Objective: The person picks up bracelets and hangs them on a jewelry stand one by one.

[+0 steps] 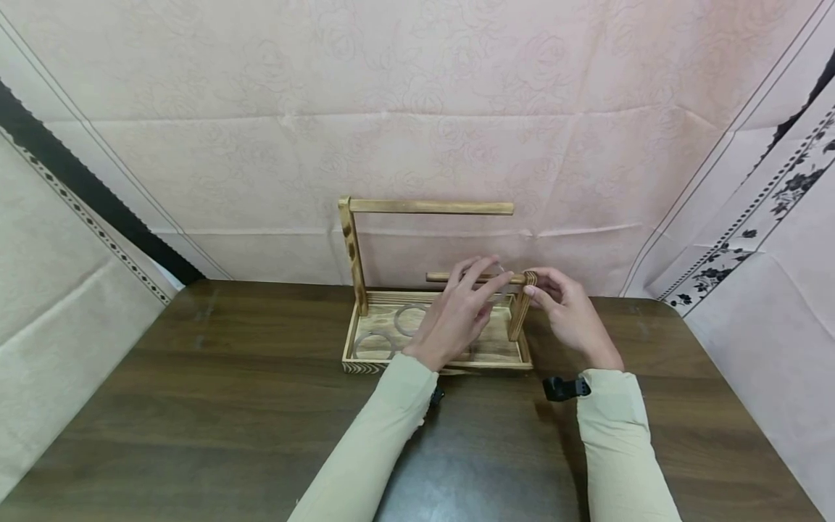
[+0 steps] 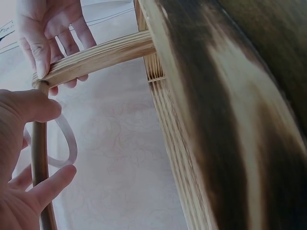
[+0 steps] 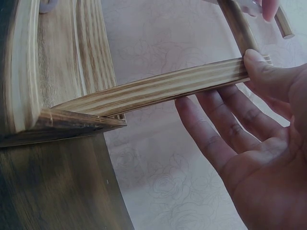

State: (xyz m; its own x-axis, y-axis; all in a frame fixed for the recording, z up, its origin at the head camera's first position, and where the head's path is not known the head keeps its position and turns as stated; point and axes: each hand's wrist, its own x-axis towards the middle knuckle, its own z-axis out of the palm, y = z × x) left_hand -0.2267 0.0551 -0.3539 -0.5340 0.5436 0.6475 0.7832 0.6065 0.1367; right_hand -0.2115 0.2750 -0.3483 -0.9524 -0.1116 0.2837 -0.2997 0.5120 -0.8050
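A wooden rack (image 1: 359, 366) has a shallow tray base, a tall bar (image 1: 430, 207) on one post and a lower round rod (image 2: 40, 143) on a shorter post (image 3: 168, 84). My left hand (image 1: 457, 312) is at the lower rod, holding a clear ring (image 2: 72, 143) between thumb and fingers; the ring appears to encircle the rod. My right hand (image 1: 567, 308) grips the top of the shorter post, thumb on one face and fingers beneath, as the right wrist view shows. Part of the ring is hidden behind the left hand in the head view.
Clear rings, one at the tray's left (image 1: 374, 346) and another behind it (image 1: 409, 319), lie in the tray. The rack stands near the back edge of a dark wooden table (image 1: 261, 420). A pale patterned cloth (image 1: 391, 87) hangs behind.
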